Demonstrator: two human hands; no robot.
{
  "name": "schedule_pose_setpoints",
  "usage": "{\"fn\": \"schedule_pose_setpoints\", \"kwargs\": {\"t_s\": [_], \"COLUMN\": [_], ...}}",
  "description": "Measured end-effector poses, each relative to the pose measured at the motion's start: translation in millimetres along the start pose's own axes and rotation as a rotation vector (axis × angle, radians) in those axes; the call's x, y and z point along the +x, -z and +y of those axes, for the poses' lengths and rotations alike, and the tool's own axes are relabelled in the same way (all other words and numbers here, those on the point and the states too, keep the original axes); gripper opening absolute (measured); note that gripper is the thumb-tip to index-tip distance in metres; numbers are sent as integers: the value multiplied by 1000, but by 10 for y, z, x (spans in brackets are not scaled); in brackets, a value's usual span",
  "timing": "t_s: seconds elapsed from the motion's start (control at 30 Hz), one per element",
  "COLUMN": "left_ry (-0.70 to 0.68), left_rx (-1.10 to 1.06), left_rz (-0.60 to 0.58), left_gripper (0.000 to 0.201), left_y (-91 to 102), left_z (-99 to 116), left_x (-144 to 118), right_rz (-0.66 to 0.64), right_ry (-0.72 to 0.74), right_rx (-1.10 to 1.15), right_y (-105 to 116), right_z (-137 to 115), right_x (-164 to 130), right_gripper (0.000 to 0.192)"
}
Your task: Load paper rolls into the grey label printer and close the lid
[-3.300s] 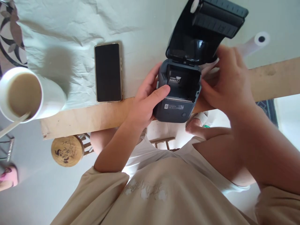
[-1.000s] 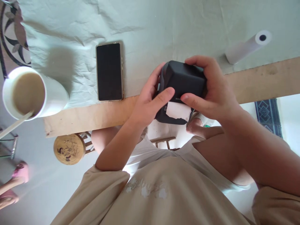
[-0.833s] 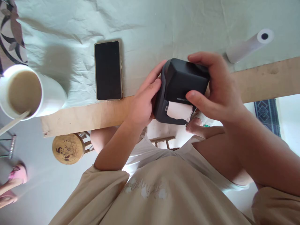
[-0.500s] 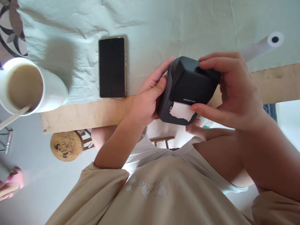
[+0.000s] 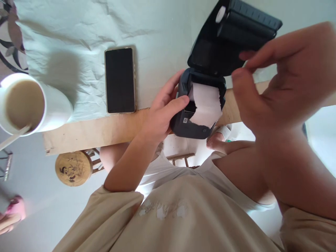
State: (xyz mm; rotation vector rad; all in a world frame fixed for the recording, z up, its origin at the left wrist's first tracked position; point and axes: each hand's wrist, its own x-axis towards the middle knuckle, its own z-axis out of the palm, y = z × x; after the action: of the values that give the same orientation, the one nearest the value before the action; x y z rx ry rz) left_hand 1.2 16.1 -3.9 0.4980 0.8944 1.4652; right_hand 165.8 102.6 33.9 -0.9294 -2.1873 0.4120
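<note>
A black label printer [image 5: 193, 127] is held over the table's near edge, its lid [image 5: 217, 52] swung up and away from the body. My left hand [image 5: 164, 112] grips the printer's left side, the thumb resting on the rim of the opening. Inside the body sits a roll of white paper [image 5: 207, 101], its torn end hanging over the front. Close to the lid's right edge is my right hand [image 5: 286, 77], slightly blurred, fingers bent and thumb a little apart from them. Nothing shows between its fingers; whether they touch the lid I cannot tell.
A phone [image 5: 120, 80] with a dark screen lies left of the printer on the pale, wrinkled table cover [image 5: 157, 28]. At the far left stands a white cup [image 5: 56, 105] of light brown liquid with a spoon in it. A round wooden stool [image 5: 73, 168] is below the table edge.
The printer's lid was shut and now stands open, showing the paper roll. My right hand has moved up and right from the printer's front. My left hand keeps its hold.
</note>
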Motion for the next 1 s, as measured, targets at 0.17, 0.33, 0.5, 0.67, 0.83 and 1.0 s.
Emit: {"fn": "schedule_pose_setpoints", "kwargs": {"t_s": [0.17, 0.33, 0.5, 0.67, 0.83, 1.0], "left_ry": [-18, -6, -23, -18, -15, -11], "left_rx": [49, 74, 87, 99, 105, 114], "left_rz": [4, 43, 28, 47, 58, 40], "left_gripper": [37, 39, 38, 35, 39, 38], "left_y": [-34, -86, -54, -24, -2, 13], "left_z": [10, 32, 15, -19, -34, -30], "left_x": [-16, -44, -40, -26, -5, -1], "right_rz": [-202, -428, -525, -411, -56, 10], "right_ry": [88, 3, -168, -201, -520, -347], "right_rx": [-223, -254, -172, 458, 712, 514], "right_y": [-53, 5, 61, 217, 84, -22], "right_z": [-45, -114, -142, 3, 230, 314], "right_x": [27, 32, 61, 66, 69, -12], "right_gripper": [17, 19, 27, 39, 29, 23]}}
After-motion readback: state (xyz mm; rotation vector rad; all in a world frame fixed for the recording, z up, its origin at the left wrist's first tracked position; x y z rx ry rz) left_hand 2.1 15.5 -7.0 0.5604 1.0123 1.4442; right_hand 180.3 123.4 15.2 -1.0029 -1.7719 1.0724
